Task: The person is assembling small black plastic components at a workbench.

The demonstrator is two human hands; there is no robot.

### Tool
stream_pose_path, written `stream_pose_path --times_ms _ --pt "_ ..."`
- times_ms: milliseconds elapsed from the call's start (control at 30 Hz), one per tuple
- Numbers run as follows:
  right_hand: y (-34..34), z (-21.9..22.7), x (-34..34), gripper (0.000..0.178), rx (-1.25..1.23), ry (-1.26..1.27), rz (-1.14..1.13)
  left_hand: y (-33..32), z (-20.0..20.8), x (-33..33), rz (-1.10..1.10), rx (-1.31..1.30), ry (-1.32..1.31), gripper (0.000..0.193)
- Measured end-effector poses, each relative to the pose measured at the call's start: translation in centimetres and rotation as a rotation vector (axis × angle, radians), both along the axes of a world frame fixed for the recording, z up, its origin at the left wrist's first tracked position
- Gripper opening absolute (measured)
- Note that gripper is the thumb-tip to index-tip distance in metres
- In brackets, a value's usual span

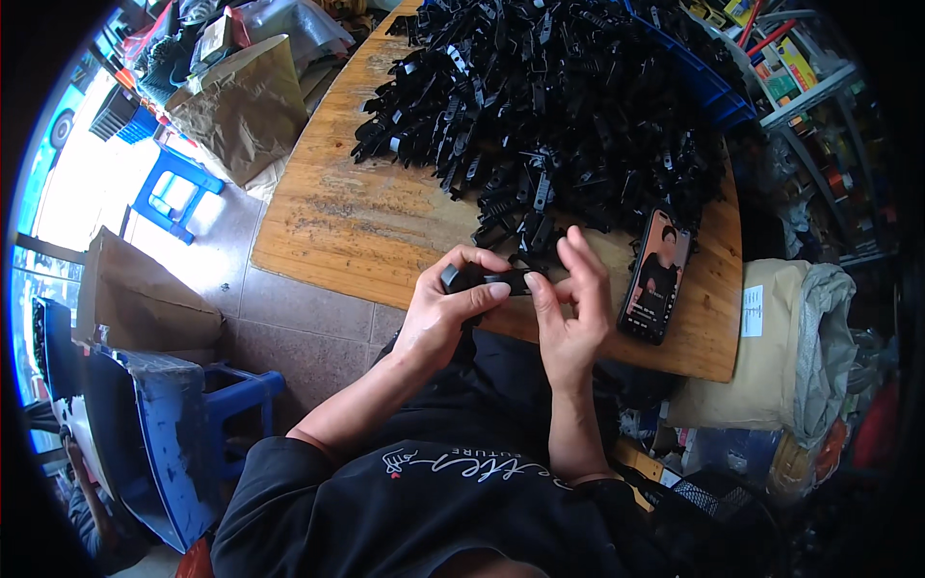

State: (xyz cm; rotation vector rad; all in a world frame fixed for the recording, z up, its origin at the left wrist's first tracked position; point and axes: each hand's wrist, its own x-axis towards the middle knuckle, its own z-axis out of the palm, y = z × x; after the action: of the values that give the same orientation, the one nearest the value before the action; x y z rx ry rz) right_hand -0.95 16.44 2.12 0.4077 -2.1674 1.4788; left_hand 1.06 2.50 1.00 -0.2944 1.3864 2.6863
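Left hand point(451, 306) grips a black part point(517, 282); right hand point(575, 313) touches it (can't tell if pinching). White lettering point(479, 467) crosses the shirt point(405, 520).

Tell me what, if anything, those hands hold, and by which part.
The left hand holds a small black part by its left portion. The right hand is at its right end; whether it grips there is unclear.

Lower middle of frame: black T-shirt point(385, 525), short sleeves point(279, 482), white script lettering point(491, 469) across chest, tiny red heart point(395, 474).
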Motion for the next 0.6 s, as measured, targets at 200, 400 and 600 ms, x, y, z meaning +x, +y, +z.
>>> stream_pose_path --times_ms 200,400,600 --pt "2.5 -0.3 -0.9 0.021 0.280 0.058 -0.065 -3.6 0.2 -1.6 0.146 0.073 0.159 0.022" --pt "1.6 -0.8 -0.5 0.016 0.592 0.087 -0.012 -4.3 0.3 -1.7 0.148 0.061 0.157 0.025" --pt "2.1 1.0 1.5 0.048 -0.330 -0.284 0.374 -2.6 0.9 -0.8 0.002 0.040 0.011 0.026"
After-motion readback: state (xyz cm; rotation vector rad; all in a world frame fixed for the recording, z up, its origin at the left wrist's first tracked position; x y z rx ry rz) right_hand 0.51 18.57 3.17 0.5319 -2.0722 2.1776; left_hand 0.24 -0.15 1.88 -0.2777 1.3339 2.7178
